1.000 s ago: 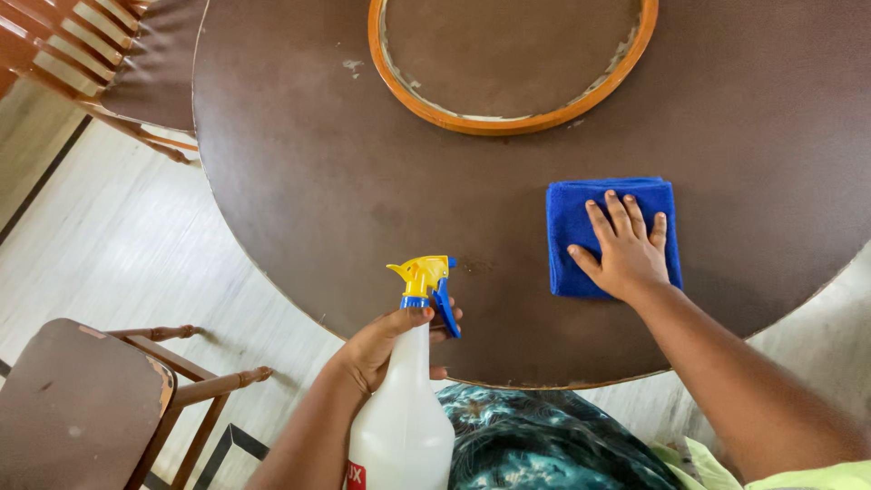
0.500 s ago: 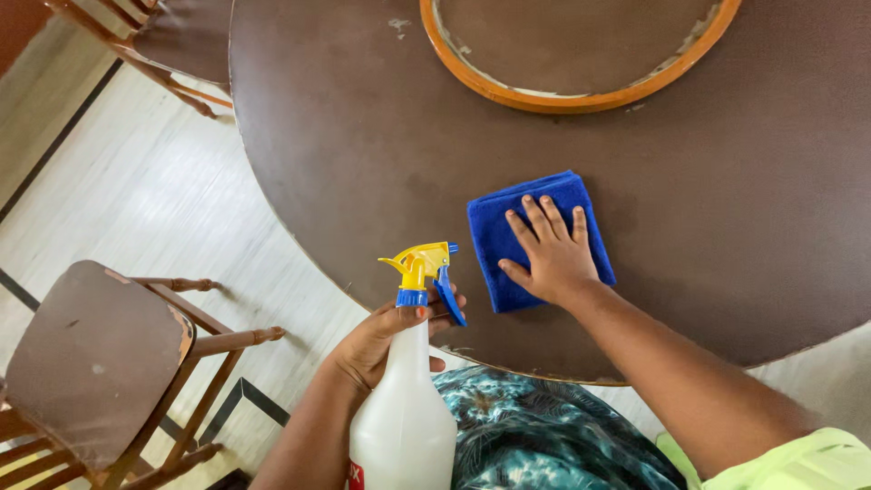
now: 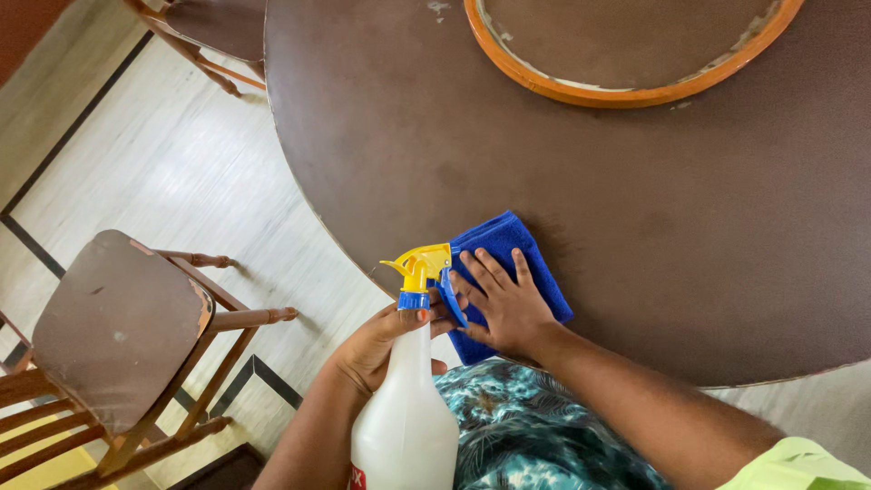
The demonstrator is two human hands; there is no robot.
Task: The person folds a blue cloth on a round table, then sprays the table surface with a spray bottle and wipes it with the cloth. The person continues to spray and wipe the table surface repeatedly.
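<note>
My left hand (image 3: 381, 343) grips the neck of a white spray bottle (image 3: 405, 417) with a yellow and blue trigger head, held upright just off the near edge of the round brown table (image 3: 635, 209). My right hand (image 3: 502, 304) lies flat, fingers spread, on a folded blue cloth (image 3: 508, 254) at the table's near left edge. The cloth sits right behind the bottle's trigger, and part of it is hidden by my hand and the nozzle.
An orange-rimmed round disc (image 3: 626, 50) lies at the table's far side. A brown wooden chair (image 3: 118, 336) stands on the pale floor to the left, another chair (image 3: 213, 27) at the top left. My patterned teal clothing (image 3: 535, 436) shows below.
My right hand has slid the blue cloth leftward and toward me across the table, from the right side to the near edge beside the bottle. The bottle stays held in my left hand.
</note>
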